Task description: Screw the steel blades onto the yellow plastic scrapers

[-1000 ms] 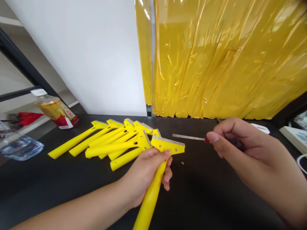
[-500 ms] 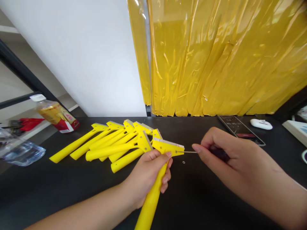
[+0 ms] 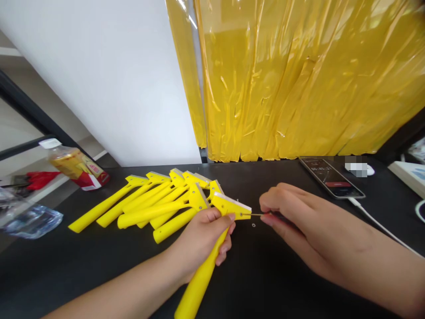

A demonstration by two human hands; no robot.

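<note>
Left hand [image 3: 204, 232] gripped scraper [image 3: 203, 278]; right hand [image 3: 294, 212] pinched driver [image 3: 255, 215].
Scraper's axis slanted lower-left to upper-right, head up; driver pointed left.

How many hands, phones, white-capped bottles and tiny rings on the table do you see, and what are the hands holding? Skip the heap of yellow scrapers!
Hands: 2 (left hand, right hand)
Held scraper: 1
Held screwdriver: 1
Phone: 1
White-capped bottle: 1
Tiny ring: 1
Total: 7
</note>
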